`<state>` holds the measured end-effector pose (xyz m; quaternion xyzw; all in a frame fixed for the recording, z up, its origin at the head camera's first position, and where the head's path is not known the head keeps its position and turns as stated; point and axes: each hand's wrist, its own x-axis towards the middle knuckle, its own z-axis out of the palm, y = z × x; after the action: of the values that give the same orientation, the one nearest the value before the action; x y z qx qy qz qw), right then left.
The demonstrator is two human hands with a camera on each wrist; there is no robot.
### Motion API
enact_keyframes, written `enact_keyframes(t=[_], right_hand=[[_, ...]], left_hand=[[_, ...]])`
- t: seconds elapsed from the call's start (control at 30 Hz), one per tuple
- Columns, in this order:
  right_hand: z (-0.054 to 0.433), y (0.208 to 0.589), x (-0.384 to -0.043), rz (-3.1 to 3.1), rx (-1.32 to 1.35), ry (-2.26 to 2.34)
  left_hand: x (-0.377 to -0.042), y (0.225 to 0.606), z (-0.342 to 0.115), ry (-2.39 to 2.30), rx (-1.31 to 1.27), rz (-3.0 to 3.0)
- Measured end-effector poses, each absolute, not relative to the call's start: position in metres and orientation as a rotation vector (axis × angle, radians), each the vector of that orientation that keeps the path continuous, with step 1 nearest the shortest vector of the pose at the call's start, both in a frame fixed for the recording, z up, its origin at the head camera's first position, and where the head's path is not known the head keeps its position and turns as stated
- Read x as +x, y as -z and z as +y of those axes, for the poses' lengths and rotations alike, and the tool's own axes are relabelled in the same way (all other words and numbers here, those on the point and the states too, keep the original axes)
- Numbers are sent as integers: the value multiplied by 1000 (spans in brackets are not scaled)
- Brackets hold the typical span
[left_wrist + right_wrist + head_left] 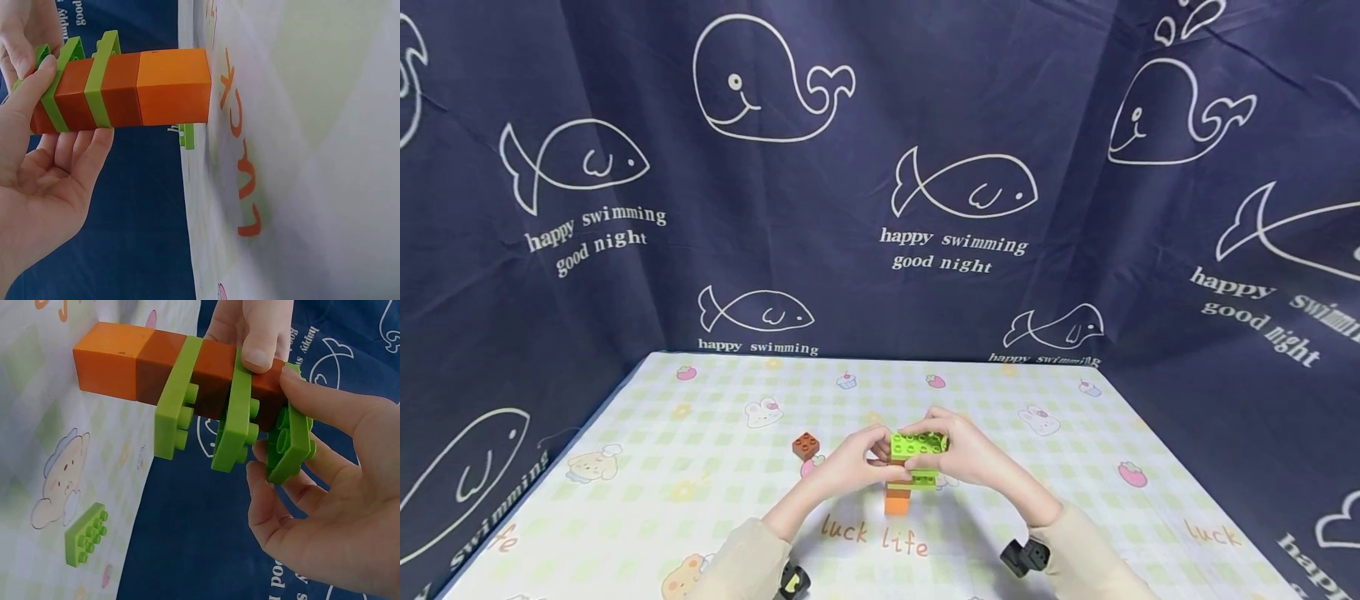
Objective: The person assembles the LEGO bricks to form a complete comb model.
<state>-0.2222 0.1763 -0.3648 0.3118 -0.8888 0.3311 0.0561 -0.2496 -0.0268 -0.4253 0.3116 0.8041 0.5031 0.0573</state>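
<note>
Block tower [897, 500] stands up straight on the cloth [647, 517] in front of you, at 6 o'clock in the head view. Closest to you are your pale sleeves [741, 554], at 8 and 4 o'clock from the tower, each with a small black camera [1025, 557] by the wrist. The words "luck life" [874, 536] are on the cloth at 6 o'clock from the tower.

The tower has an orange block [175, 86] at the bottom. Brown blocks [122, 90] and thin green bricks [230, 425] take turns above it, and the green ones stick out toward 3 o'clock. Your left hand [850, 462], at 9 o'clock, holds the upper part between thumb and fingers. Your right hand [964, 450], at 3 o'clock, pinches the top green brick [913, 444]. You cannot tell if that brick is pushed all the way down.

A loose brown block [806, 445] sits at 10 o'clock from the tower. Behind the tower, a loose green brick [86, 536] lies on the cloth, at 7 o'clock in the right wrist view. Farthest off hangs a dark blue curtain [850, 233] with white fish [966, 185] and whales [760, 83].
</note>
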Motion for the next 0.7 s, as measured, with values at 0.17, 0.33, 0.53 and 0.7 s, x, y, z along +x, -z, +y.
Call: enact_keyframes(t=[0.17, 0.33, 0.53, 0.7], right_hand=[[178, 372, -224, -2675, 945, -1032], [178, 377, -224, -2641, 937, -1041], [178, 383, -223, -2638, 864, -1117], [176, 388, -220, -2661, 707, -1267]], left_hand=[[-249, 426, -26, -1514, 939, 2439], [-248, 426, -25, -1521, 945, 2436], [-248, 426, -24, -1538, 927, 2440], [-247, 427, -25, -1529, 940, 2462]])
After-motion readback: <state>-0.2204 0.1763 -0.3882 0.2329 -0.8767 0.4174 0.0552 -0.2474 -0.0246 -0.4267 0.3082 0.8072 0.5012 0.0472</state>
